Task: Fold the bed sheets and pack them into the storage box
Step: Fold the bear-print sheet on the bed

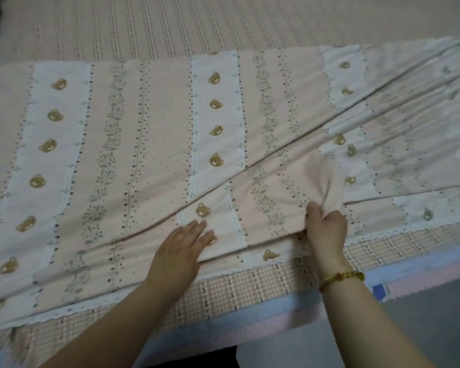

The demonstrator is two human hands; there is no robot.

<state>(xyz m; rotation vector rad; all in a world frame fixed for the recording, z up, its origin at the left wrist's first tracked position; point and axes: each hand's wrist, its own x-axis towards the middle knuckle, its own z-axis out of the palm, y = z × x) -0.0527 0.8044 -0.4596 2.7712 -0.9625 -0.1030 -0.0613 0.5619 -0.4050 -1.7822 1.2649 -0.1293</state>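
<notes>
A pale pink bed sheet (149,144) with white stripes, small bear heads and leaf rows lies spread across the bed. A layer of it is folded diagonally from the lower middle up to the right. My left hand (182,247) lies flat, fingers straight, pressing the near fold of the sheet. My right hand (325,229) grips a bunched-up fold of the sheet close to the near edge, with the cloth puckering upward above the fingers. A gold bracelet sits on that wrist. No storage box is in view.
Beneath the sheet lies a checked pink cover (239,288) along the near bed edge, with a blue and pink mattress edge (250,322) below it. A ribbed beige bedspread (197,22) covers the far side. Grey floor (422,314) shows at the lower right.
</notes>
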